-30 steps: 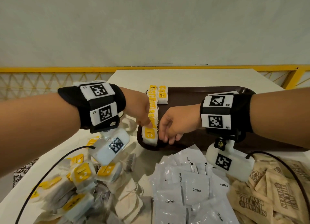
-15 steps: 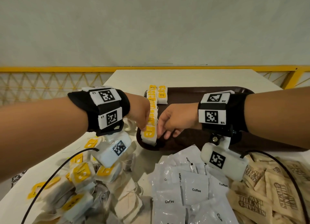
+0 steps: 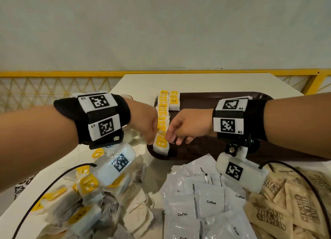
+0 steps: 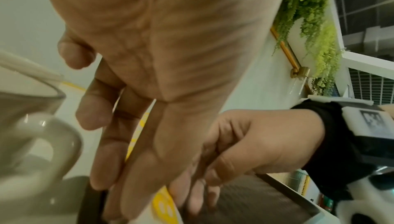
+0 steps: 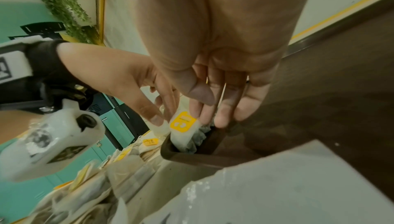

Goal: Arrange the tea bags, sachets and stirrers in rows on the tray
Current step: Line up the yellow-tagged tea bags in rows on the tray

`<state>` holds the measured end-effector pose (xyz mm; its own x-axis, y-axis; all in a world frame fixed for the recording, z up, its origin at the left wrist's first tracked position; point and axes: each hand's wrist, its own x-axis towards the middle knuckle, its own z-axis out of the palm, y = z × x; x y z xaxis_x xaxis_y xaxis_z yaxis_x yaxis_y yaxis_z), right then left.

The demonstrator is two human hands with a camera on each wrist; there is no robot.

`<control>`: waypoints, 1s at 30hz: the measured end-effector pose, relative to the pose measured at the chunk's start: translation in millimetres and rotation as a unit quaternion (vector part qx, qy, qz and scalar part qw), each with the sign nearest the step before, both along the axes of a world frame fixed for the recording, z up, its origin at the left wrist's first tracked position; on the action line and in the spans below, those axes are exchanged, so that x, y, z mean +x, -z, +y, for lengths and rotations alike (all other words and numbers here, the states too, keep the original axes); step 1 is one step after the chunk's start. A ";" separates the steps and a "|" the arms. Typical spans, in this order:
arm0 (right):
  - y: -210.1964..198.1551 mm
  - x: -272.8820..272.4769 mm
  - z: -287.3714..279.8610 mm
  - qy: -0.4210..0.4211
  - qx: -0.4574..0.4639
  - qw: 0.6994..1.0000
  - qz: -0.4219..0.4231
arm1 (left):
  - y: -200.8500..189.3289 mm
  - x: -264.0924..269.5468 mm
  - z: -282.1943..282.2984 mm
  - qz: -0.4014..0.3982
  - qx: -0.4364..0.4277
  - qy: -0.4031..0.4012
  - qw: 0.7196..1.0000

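Observation:
A dark brown tray (image 3: pixel 206 99) lies on the white table. A row of white tea bags with yellow tags (image 3: pixel 162 117) runs along its left edge, and a short second row (image 3: pixel 174 100) starts at the far end. My left hand (image 3: pixel 148 126) lies against the row's left side with its fingers (image 4: pixel 119 151) straight. My right hand (image 3: pixel 180 129) flanks the right side, its straight fingertips (image 5: pixel 221 116) touching the nearest tea bag (image 5: pixel 183 124). Neither hand holds anything.
Loose tea bags (image 3: pixel 86 194) are piled at the front left, white coffee sachets (image 3: pixel 206 203) in the front middle, brown sugar sachets (image 3: pixel 295 212) at the front right. A grey mug (image 4: pixel 42 143) and a glass (image 4: pixel 27 98) stand left of the tray. Behind the table runs a yellow railing (image 3: pixel 53 74).
Both hands stay at the near end of the tea bag row and shift only slightly. The right hand has lifted a little.

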<state>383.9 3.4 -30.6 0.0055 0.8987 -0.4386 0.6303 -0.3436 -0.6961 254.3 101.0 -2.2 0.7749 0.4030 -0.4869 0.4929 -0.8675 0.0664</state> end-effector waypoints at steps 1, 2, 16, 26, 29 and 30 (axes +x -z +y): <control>-0.5 -0.4 0.0 -0.001 -0.001 1.000 0.001 | 1.6 0.2 -1.8 0.001 -0.018 0.003 1.000; -0.7 -0.9 -0.4 -0.001 0.002 1.000 -0.001 | 4.0 0.8 -2.9 0.005 -0.028 0.002 1.000; -5.7 -3.6 -13.3 -0.066 0.051 0.995 -0.058 | -3.9 3.4 -8.3 -0.039 0.048 -0.049 0.997; -1.1 -23.7 -6.1 -0.247 0.032 0.930 -0.269 | 12.3 11.4 -2.2 -0.064 0.015 -0.031 0.997; -4.3 -24.7 -5.1 -0.245 0.019 0.932 -0.268 | 9.0 11.0 0.1 -0.052 0.010 -0.024 0.998; -4.9 -24.6 -4.7 -0.245 0.013 0.933 -0.262 | 7.6 10.7 0.6 -0.051 0.009 -0.022 0.998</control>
<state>359.4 -1.3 -25.7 -0.2024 0.8599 -0.4686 0.9635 0.0893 -0.2523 265.0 101.5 -9.8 0.8014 0.4456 -0.3991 0.5219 -0.8468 0.1025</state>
